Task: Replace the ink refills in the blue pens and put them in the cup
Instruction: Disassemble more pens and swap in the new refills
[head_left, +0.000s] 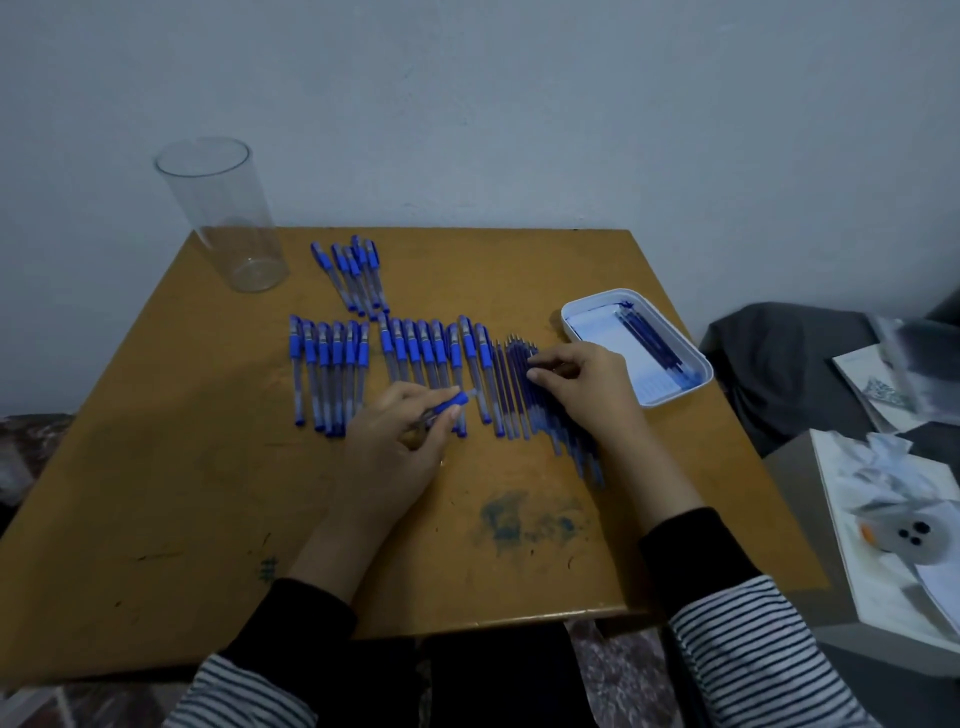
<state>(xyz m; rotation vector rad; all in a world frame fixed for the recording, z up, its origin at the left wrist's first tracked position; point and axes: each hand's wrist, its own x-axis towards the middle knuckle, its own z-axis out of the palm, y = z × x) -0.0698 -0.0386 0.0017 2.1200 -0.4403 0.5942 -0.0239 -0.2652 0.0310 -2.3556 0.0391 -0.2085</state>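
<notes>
Several capped blue pens (415, 358) lie in a row across the middle of the wooden table (208, 493), with a smaller bunch of pens (353, 273) behind them. Loose blue refills (511, 384) lie side by side to the right of the row. My left hand (400, 447) grips one blue pen (451, 402), its blue end pointing right. My right hand (576, 384) rests on the refills, its fingertips pinching one. A clear plastic cup (228, 218) stands empty at the table's back left corner.
A white tray (675, 400) holding a few refills on paper sits at the table's right edge. An ink smear (519, 519) marks the front of the table. Papers and a grey cloth lie off the table to the right.
</notes>
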